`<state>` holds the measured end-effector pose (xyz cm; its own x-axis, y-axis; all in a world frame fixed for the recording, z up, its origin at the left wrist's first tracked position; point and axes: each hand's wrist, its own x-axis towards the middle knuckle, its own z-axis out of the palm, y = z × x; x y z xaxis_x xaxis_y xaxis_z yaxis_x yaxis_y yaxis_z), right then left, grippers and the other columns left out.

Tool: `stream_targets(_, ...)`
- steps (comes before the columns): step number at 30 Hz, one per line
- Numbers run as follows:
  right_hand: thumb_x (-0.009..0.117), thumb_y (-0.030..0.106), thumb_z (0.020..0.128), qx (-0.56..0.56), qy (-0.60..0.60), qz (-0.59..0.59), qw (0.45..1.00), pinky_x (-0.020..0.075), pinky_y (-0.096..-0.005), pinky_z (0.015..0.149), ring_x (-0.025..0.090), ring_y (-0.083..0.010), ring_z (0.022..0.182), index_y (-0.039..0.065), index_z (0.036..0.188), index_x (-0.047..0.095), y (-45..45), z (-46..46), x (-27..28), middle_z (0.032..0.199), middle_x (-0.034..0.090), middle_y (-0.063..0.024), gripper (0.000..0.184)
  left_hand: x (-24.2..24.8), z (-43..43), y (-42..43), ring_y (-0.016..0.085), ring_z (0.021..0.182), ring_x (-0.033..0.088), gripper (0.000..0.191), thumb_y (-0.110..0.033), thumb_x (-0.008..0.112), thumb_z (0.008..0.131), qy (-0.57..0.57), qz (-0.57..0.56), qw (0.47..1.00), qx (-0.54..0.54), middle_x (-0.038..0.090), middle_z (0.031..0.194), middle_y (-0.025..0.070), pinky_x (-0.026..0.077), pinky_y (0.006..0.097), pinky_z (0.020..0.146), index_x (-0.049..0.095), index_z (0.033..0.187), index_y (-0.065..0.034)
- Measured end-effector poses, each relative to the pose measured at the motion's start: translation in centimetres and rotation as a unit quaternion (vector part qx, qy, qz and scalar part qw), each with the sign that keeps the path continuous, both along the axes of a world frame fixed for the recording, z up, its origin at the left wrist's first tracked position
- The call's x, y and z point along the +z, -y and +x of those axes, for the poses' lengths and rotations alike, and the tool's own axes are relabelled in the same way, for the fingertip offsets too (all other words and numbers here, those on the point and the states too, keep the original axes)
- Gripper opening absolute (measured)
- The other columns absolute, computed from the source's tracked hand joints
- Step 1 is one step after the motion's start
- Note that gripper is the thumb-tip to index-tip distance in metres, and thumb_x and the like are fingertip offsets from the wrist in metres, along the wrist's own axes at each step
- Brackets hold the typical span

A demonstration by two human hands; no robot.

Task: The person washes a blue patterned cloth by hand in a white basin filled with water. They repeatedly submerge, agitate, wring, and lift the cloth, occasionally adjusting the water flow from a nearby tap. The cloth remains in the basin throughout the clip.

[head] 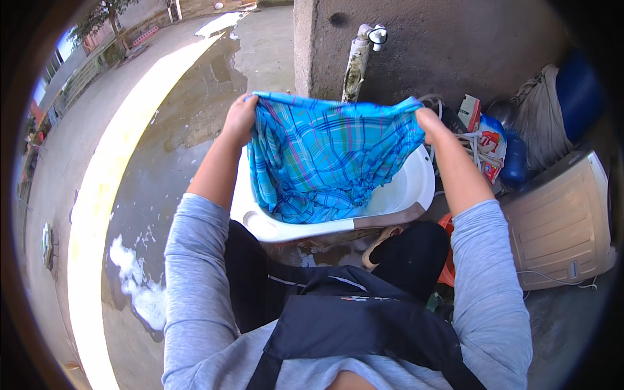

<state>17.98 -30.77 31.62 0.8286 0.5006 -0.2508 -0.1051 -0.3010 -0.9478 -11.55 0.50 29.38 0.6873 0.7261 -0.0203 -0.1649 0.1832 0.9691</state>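
A blue plaid cloth [336, 141] with white, pink and green lines is stretched out between both of my hands. My left hand [241, 120] grips its upper left corner, and my right hand [428, 125] has hold of the upper right corner. The lower part of the cloth hangs bunched into a white plastic basin [312, 230] in front of my knees. Pale liquid shows in the basin's right side. A brown section [390, 217] forms part of its near rim. What lies under the cloth is hidden.
Behind the basin, a white tap [377, 36] tops a pipe [355, 70] against the wall. To the right are a white hose [470, 146], a detergent bag [493, 148], a blue bottle [514, 158] and a beige panelled appliance [560, 222]. Suds [139, 287] lie on wet concrete at left.
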Motion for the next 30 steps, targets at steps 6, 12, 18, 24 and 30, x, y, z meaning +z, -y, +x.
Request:
stream_targets(6, 0.068, 0.022, 0.073, 0.225, 0.33, -0.225, 0.889, 0.0467, -0.031, 0.06, 0.059, -0.0151, 0.066, 0.002, 0.085, 0.068, -4.5, -7.1, -1.7, 0.072, 0.065, -0.0075, 0.023, -4.4, -1.2, 7.3, 0.02, 0.096, 0.055, 0.057, -0.02, 0.058, 0.085, -0.058, 0.14, 0.983, -0.107, 0.056, 0.109, 0.0149, 0.045, 0.0299, 0.084, 0.037, 0.137, -0.011)
stream_targets(12, 0.062, 0.01, 0.071, 0.361, 0.427, -0.182, 0.809, 0.0493, -0.0361, 0.076, 0.065, -0.0293, 0.083, -0.001, 0.096, 0.067, -9.9, -19.6, 0.3, 0.087, 0.066, -0.0208, 0.028, -5.2, -1.7, 13.7, 0.019, 0.092, 0.059, 0.061, -0.021, 0.069, 0.078, -0.086, 0.362, 0.925, -0.082, 0.062, 0.104, 0.0164, 0.045, 0.0301, 0.08, 0.044, 0.133, -0.0092)
stream_targets(18, 0.073, 0.02, 0.077, 0.411, 0.031, 0.063, 0.909, 0.0447, -0.0286, 0.084, 0.055, -0.0145, 0.097, 0.003, 0.115, 0.059, -6.3, -18.3, -2.1, 0.108, 0.06, -0.0076, 0.044, -4.2, -2.4, 12.3, 0.032, 0.084, 0.065, 0.026, -0.02, 0.063, 0.081, -0.108, 0.297, 0.947, -0.057, 0.067, 0.088, 0.0203, 0.049, 0.0376, 0.075, 0.066, 0.1, -0.0029)
stream_targets(24, 0.063, 0.01, 0.084, 0.106, -0.112, 0.294, 0.943, 0.0429, -0.0286, 0.088, 0.052, -0.0144, 0.1, 0.005, 0.123, 0.049, -4.6, -20.3, -6.0, 0.116, 0.054, -0.0077, 0.042, -2.9, -3.3, 12.8, 0.018, 0.076, 0.061, 0.022, -0.019, 0.06, 0.087, -0.109, 0.265, 0.958, -0.013, 0.067, 0.084, 0.0129, 0.047, 0.0324, 0.073, 0.065, 0.099, -0.0014)
stream_targets(30, 0.064, 0.017, 0.073, 0.107, 0.178, -0.144, 0.968, 0.0471, -0.0312, 0.081, 0.057, -0.0203, 0.092, 0.005, 0.131, 0.042, -1.3, -14.2, -18.0, 0.12, 0.051, -0.0151, 0.064, 0.7, -2.8, 13.3, 0.01, 0.075, 0.056, 0.021, -0.02, 0.059, 0.09, -0.021, 0.234, 0.972, 0.006, 0.064, 0.08, 0.0028, 0.045, 0.0262, 0.069, 0.064, 0.095, -0.0006)
